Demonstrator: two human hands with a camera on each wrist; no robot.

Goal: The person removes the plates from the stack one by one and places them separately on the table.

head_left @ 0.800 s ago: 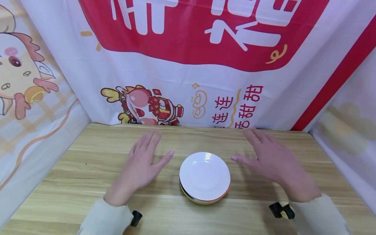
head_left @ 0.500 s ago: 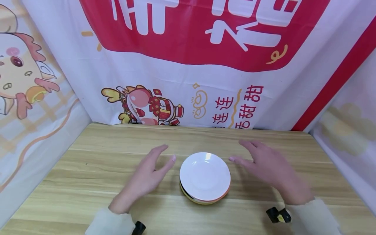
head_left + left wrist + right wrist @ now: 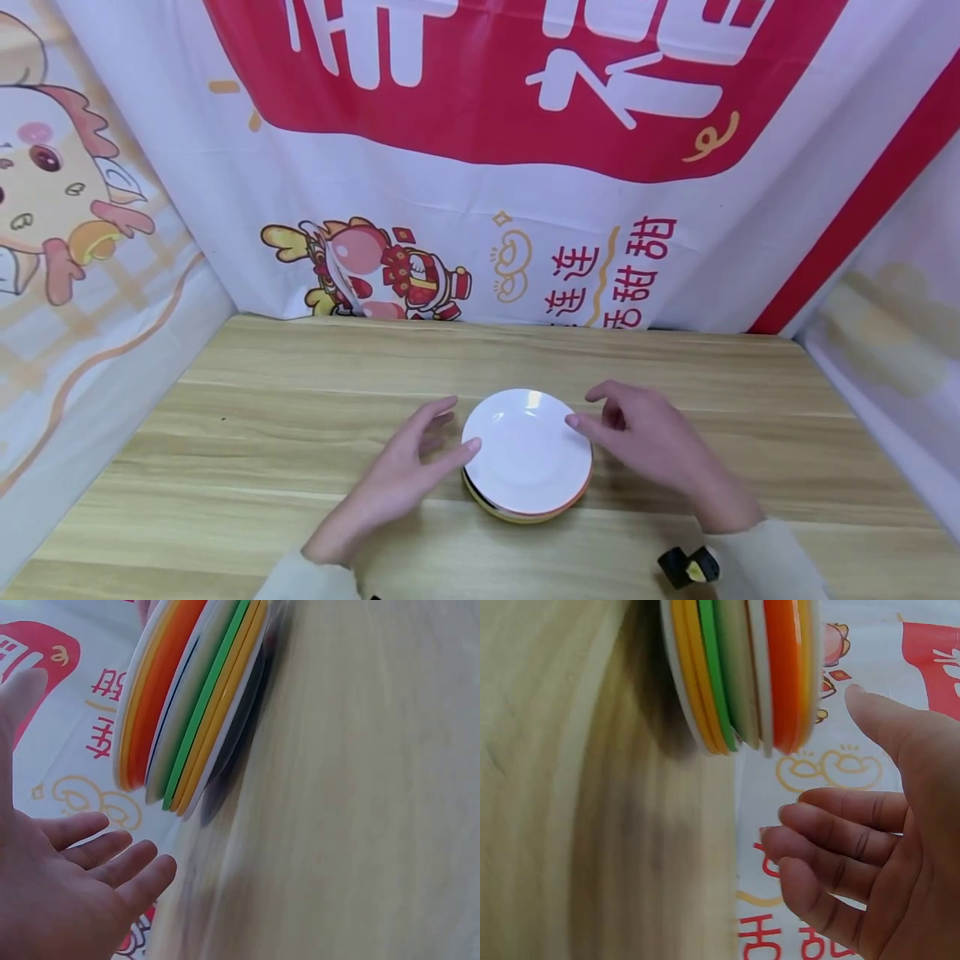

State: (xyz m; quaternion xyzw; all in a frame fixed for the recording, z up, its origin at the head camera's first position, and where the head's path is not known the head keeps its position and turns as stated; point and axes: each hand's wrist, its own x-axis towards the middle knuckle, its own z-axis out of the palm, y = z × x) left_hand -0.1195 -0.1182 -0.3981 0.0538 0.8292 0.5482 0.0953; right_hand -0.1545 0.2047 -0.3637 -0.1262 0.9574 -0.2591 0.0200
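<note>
Plate stack (image 3: pixel 527 454) looks stiff, smooth and likely slippery between layers; I'd take it low at opposite rims, my left grip (image 3: pixel 407 468) and right grip (image 3: pixel 651 435) both wide, empty.

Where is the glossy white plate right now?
In the head view, the white plate tops the colourful dish stack on the wooden table, right of centre, between the left hand and right hand.

The head view faces forward and down from above the wooden table (image 3: pixel 187 467); both wrist views look low across it, turned sideways, close in — all three sharing the plate stack (image 3: pixel 191 705) and printed cloth (image 3: pixel 64 754).
</note>
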